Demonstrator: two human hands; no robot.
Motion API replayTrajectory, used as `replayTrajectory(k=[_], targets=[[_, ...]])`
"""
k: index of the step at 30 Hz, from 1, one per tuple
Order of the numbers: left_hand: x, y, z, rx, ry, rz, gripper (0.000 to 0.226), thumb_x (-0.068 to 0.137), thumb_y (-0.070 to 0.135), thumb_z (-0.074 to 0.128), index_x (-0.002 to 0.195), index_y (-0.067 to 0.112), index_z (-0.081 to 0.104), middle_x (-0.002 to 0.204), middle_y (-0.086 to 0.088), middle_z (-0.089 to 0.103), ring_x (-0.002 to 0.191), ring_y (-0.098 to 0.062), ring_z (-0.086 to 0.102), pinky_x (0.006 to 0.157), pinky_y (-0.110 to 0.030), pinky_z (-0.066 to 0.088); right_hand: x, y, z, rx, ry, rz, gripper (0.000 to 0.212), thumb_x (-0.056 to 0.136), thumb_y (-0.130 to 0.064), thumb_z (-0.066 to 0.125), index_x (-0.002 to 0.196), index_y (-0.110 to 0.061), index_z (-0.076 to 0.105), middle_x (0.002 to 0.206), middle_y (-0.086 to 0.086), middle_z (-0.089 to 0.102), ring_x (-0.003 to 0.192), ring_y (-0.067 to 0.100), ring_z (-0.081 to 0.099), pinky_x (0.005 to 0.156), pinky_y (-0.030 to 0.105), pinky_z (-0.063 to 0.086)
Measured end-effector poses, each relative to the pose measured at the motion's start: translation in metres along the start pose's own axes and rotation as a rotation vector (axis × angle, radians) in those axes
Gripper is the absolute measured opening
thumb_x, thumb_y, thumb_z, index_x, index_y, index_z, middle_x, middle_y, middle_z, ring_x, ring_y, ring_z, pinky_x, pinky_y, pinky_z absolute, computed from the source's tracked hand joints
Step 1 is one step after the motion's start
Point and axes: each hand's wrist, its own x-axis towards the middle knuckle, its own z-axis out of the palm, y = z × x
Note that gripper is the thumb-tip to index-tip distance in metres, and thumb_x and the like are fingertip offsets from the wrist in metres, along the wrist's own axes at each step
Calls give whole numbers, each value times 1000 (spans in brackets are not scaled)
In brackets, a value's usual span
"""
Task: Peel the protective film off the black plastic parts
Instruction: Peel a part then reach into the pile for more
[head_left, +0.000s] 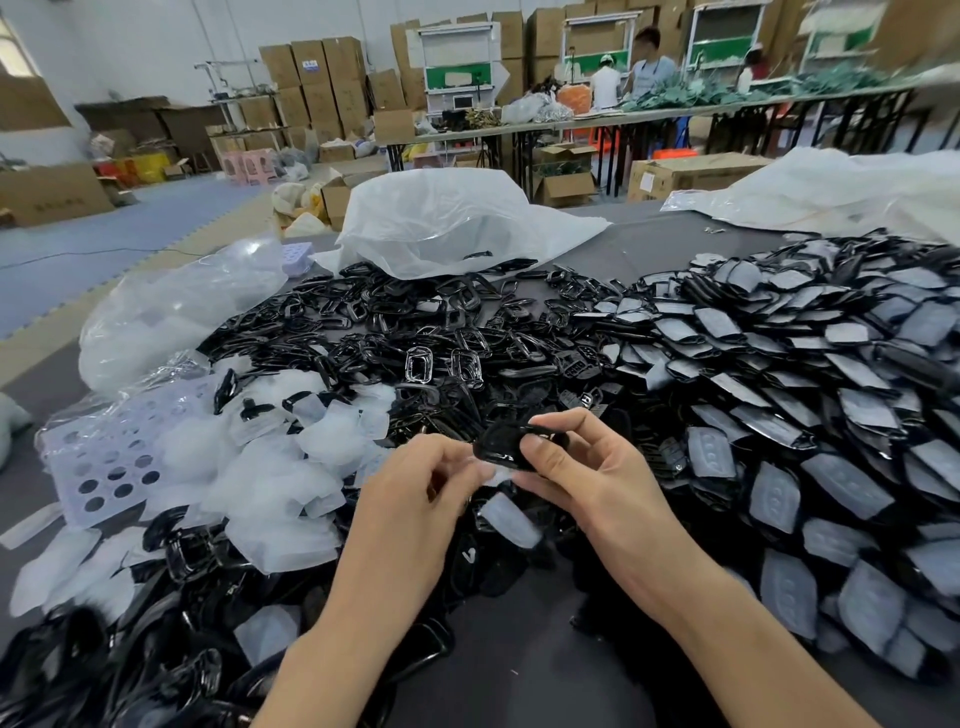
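Observation:
My right hand (587, 467) grips a glossy black plastic part (501, 444) between thumb and fingers, just above the table's middle. My left hand (415, 488) pinches a thin clear film (493, 470) at the part's lower left edge. Below the hands lies a loose piece of whitish film (511, 519). To the right spreads a big heap of black parts with grey film on them (789, 405). Behind the hands is a pile of bare black frames and shells (415, 332). Peeled white films (291, 467) are heaped to the left.
A lilac perforated tray (98, 467) lies at the left under films. White plastic bags sit at the back centre (441, 218), left (171, 312) and right (831, 187). More black parts fill the near left (130, 649). The grey table (519, 675) shows near me. Cartons, benches and workers stand beyond.

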Motion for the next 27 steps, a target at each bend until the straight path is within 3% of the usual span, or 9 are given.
replayTrajectory(k=[3,6,9,14,18,20,23,27], targets=[[2,1,-10,-165,55,-57,20,96,28,62,91,45,70,95,29,69,89,7,62,77,-4,41,2,1,-1,25,107,38,15,82,-21,75,97,-19,72,88,0,75,90,22,75,76,26,60],[1,4,-17,-336,-30,-59,26,99,25,60,105,49,68,88,19,73,79,4,64,75,-8,45,3,1,-4,34,213,43,14,90,-7,70,103,-10,68,83,4,74,78,22,75,66,24,59],[-2,12,-9,-415,-120,-95,15,91,27,69,95,42,66,83,11,72,74,-2,62,75,-18,48,1,2,-3,-42,192,14,14,90,-11,71,104,-12,70,89,12,74,82,23,75,70,23,59],[-2,13,2,-461,14,-139,17,89,18,72,82,33,68,104,12,65,73,-9,66,68,-18,52,-2,0,5,-29,53,36,26,78,-27,75,103,-17,73,91,11,77,86,26,77,73,21,59],[-2,11,4,-531,27,-212,4,92,20,69,88,22,67,82,3,73,66,-9,67,64,-16,52,-6,0,9,-19,2,38,22,80,-26,75,101,-20,76,98,12,77,90,27,76,76,21,59],[-3,12,5,-505,64,-213,4,93,20,68,89,23,67,87,6,72,72,-9,67,70,-22,54,-6,1,11,-27,11,29,21,85,-20,74,104,-15,73,99,14,76,90,28,77,76,21,59],[-6,16,3,-406,156,-135,12,93,22,68,87,32,64,86,13,66,74,-3,62,69,-13,48,-5,3,11,-46,89,2,15,92,-7,69,107,-8,68,97,14,76,88,28,77,73,20,59],[-7,20,-1,-622,45,-140,12,94,18,65,96,30,67,76,6,68,67,-9,64,66,-14,51,-2,2,5,-56,177,3,13,94,-6,67,106,-11,68,89,8,78,85,23,77,74,20,59]])
